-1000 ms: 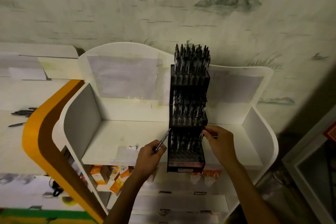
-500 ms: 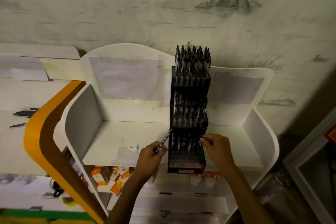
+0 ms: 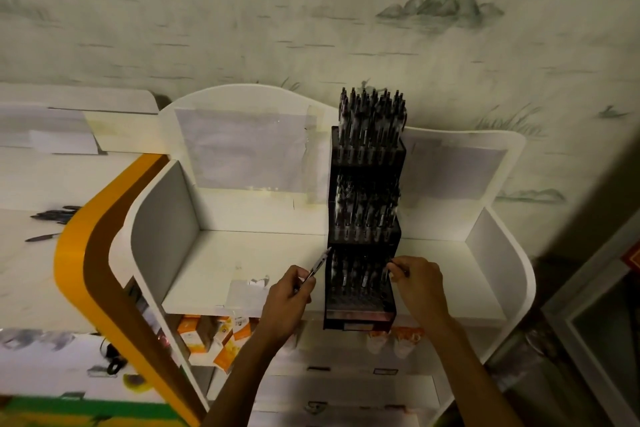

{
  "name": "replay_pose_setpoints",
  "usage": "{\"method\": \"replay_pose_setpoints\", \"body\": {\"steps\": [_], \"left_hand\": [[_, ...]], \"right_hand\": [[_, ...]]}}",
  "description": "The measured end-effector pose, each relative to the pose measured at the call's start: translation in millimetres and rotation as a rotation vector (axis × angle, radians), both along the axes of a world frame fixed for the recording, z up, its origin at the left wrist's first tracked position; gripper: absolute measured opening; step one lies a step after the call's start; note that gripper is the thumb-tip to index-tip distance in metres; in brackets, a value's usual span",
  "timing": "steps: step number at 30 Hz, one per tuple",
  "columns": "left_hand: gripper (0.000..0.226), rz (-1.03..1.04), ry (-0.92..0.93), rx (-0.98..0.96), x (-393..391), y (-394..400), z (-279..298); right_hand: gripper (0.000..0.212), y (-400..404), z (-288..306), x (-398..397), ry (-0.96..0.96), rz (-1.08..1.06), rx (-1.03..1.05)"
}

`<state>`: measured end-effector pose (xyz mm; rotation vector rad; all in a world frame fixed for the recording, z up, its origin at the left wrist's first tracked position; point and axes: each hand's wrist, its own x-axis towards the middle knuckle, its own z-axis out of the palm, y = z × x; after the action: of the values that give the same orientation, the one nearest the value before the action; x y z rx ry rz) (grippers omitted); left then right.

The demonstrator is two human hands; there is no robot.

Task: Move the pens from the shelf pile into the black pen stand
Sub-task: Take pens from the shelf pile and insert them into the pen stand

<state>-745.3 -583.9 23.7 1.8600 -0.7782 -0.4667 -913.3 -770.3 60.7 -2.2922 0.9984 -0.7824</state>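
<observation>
progress: late, by my reading | black pen stand (image 3: 363, 218) upper tiers full, lowest part-filled | left hand (image 3: 287, 302) fingers pinch pen (image 3: 317, 267) | right hand (image 3: 419, 284) fingers pinch something thin at stand | shelf pile (image 3: 57, 215) a few pens left

A white shelf (image 3: 263, 263) with curved side walls carries a tall black pen stand (image 3: 363, 225) right of its middle, three stepped tiers holding upright pens. A taped paper patch (image 3: 242, 293) lies on the near edge, left of the stand. To the far left, a loose pile of dark pens (image 3: 57, 215) lies on a neighbouring white shelf (image 3: 31, 281).
</observation>
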Motion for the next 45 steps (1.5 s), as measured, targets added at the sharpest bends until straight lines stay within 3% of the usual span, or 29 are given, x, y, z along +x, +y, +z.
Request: {"method": "replay_pose_setpoints", "body": {"steps": [10,15,20,24,28,32,39,45], "left_hand": [[0.006,-0.013,-0.022,-0.027,3.3,7.5,1.4],[0.002,0.002,-0.070,-0.014,3.8,9.9,7.2],[0.007,-0.004,-0.089,-0.005,5.9,11.2,11.8],[0.014,-0.017,-0.142,-0.043,6.6,11.6,16.8],[0.021,-0.037,-0.182,-0.049,6.2,11.7,22.3],[0.014,-0.049,-0.206,-0.037,11.0,13.6,25.2],[0.017,0.046,-0.219,-0.004,21.6,18.1,28.0],[0.017,0.049,-0.343,0.102,24.8,21.7,26.5]], "right_hand": [[0.021,2.7,-9.4,-2.6,0.058,-0.046,0.058],[0.026,15.8,5.9,0.9,0.032,-0.122,-0.029],[0.005,45.6,22.7,22.7,-0.097,0.148,-0.182],[0.015,59.7,27.4,46.3,-0.053,0.322,-0.258],[0.017,62.7,20.0,58.1,0.027,0.444,-0.195],[0.017,63.9,15.9,57.2,0.080,0.500,-0.128],[0.015,54.2,9.2,50.4,0.108,0.424,-0.108],[0.007,54.0,-1.2,45.7,-0.064,0.227,0.006]]}}
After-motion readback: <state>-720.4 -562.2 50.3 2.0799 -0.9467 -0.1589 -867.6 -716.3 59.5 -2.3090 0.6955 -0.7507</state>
